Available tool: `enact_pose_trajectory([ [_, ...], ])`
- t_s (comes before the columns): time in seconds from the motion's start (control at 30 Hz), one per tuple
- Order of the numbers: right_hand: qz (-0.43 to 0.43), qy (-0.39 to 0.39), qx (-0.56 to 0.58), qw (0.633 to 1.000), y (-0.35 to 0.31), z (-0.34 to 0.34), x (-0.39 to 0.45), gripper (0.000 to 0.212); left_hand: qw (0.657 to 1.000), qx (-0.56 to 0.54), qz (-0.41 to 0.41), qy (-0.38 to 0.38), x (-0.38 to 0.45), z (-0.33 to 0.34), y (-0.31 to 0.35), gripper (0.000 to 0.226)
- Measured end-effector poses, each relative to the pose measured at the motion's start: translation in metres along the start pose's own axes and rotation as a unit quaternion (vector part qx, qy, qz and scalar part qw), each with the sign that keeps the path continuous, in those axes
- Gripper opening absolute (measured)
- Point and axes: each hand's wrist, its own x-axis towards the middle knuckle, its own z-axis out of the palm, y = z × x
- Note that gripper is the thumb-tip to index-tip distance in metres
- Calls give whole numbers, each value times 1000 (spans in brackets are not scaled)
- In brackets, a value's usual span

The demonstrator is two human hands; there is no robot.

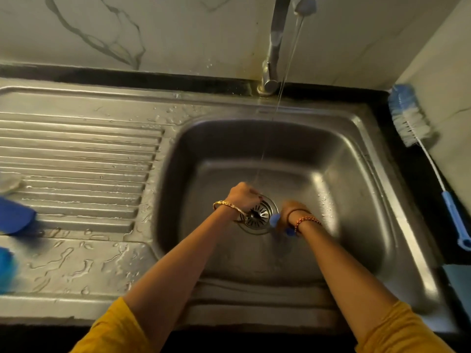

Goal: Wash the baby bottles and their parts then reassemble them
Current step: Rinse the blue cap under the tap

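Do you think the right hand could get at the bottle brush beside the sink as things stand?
Probably not yet: the right hand grips a blue part in the basin. The path to the bottle brush looks unobstructed.

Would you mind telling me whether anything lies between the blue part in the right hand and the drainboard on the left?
Only the left hand, beside the right hand and its blue part; the near drainboard looks bare.

Dim, warm light; soft glare on the wet drainboard (76, 154). Left edge smeared by blur. Wide-angle bending at the edges.
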Motion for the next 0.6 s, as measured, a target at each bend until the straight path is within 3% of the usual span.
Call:
enact_pose_trajectory([
  [0.07, -14, 27, 130, 991, 1, -9, 6, 19, 999, -28, -21, 24, 4, -1, -4, 26],
  [0.1, -27, 31, 255, 966, 0, -14, 10, 14, 997, -52, -30, 45, 6, -3, -5, 27],
  [0.17, -29, 18, 533, 846, -6, -24, 12, 21, 984, -158, -29, 76, 14, -7, -7, 32],
  [0.2, -39, 8, 623, 781, -10, -31, 12, 26, 971, -229, -19, 71, 15, -11, -5, 34],
  [0.23, -56, 5, 665, 745, -14, -37, 13, 27, 954, -295, -6, 54, 15, -15, -1, 34],
  [0.3, -96, 22, 697, 710, -24, -53, 17, 23, 922, -384, 33, 46, 17, -29, 12, 32],
  [0.37, -116, 91, 727, 671, -34, -69, 21, 17, 880, -465, 62, 77, 22, -44, 25, 27],
  [0.43, -133, 239, 663, 697, -42, -82, 22, 12, 848, -517, 72, 88, 28, -55, 37, 18],
  [0.5, -175, 406, 515, 735, -50, -86, 22, 24, 830, -544, 79, 90, 36, -61, 49, 17],
  [0.6, -238, 558, 337, 720, -58, -82, 22, 30, 792, -605, 42, 67, 50, -65, 63, 30],
])
